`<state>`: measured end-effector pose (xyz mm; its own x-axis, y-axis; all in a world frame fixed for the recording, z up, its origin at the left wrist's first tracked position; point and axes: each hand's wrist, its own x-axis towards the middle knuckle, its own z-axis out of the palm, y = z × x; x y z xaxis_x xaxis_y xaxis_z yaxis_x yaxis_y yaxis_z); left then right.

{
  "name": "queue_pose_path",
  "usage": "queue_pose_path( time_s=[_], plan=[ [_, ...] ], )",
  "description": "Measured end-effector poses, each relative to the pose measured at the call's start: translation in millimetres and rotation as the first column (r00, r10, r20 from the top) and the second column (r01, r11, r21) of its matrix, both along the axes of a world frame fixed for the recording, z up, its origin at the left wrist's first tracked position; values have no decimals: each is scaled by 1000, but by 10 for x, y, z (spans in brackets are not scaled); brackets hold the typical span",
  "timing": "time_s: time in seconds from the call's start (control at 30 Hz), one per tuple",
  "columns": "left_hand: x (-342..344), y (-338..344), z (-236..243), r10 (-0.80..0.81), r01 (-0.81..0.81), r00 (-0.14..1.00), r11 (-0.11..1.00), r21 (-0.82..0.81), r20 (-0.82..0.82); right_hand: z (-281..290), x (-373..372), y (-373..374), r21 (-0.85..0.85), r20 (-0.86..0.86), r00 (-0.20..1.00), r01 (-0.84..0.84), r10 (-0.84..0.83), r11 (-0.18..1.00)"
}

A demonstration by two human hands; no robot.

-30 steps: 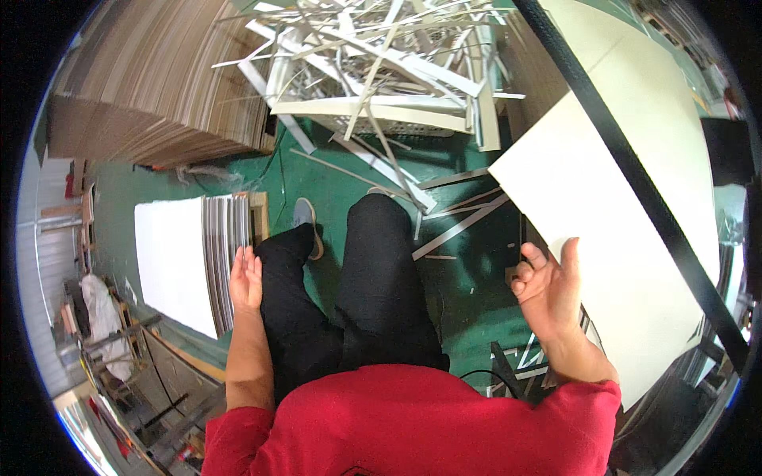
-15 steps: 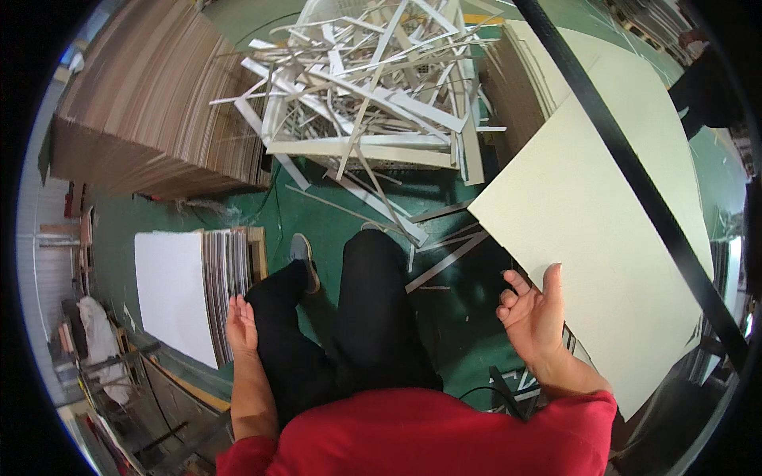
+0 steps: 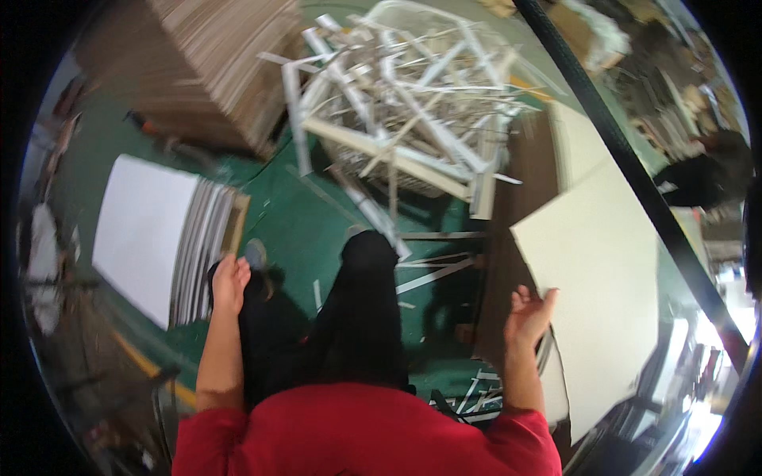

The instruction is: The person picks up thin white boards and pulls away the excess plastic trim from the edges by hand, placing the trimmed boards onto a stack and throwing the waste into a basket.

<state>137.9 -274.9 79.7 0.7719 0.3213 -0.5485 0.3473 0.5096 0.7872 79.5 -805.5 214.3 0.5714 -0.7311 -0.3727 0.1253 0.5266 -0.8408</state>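
Note:
At my left side, my left hand [image 3: 230, 284] is held palm up with loosely bent fingers and nothing in it. It is beside the near right edge of a stack of white sheets [image 3: 143, 230]. My right hand [image 3: 528, 319] is empty as well, thumb apart from the half-curled fingers. It hovers at the left edge of a large cream board [image 3: 603, 262], its thumb overlapping that edge in view; whether it touches the board I cannot tell. The board lies on a brown-sided stack [image 3: 508, 254] on my right.
A white basket [image 3: 405, 9] heaped with offcut strips [image 3: 429, 103] stands ahead, with strips hanging over its rim. A tall stack of brown board [image 3: 214, 71] is at the far left. More strips lie on the green floor [image 3: 294, 214]. Another person [image 3: 706, 170] is at the far right.
My view has turned and shifted, with some blur. My right hand's fingers are less spread, and both forearms stretch further forward. The cream board now appears further right and lower.

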Motion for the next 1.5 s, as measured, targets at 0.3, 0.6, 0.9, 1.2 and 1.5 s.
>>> queue_pose_path(
  time_s=[0.3, 0.6, 0.9, 1.2, 1.5],
  plan=[
    [278, -1692, 1141, -792, 429, 607, 393, 813, 62, -87, -15, 1023, -72, 16, 997, -69, 70, 995],
    [161, -1760, 1865, -998, -267, 60, 19, 964, 36, 158, -364, 2353, -632, -243, 819, -540, 520, 556],
    [101, -1675, 2027, -927, -192, 198, 283, 940, 319, 1022, -124, 2113, -771, -436, 597, -634, 673, 63],
    [276, -1614, 2683, -905, -24, 138, 404, 914, 403, -164, -121, 1190, -567, -335, 927, -341, 168, 750],
    [193, -1429, 2966, -959, 145, 91, 279, 949, 268, -495, 707, 1024, 224, 148, 973, -205, 175, 953]
  ],
)
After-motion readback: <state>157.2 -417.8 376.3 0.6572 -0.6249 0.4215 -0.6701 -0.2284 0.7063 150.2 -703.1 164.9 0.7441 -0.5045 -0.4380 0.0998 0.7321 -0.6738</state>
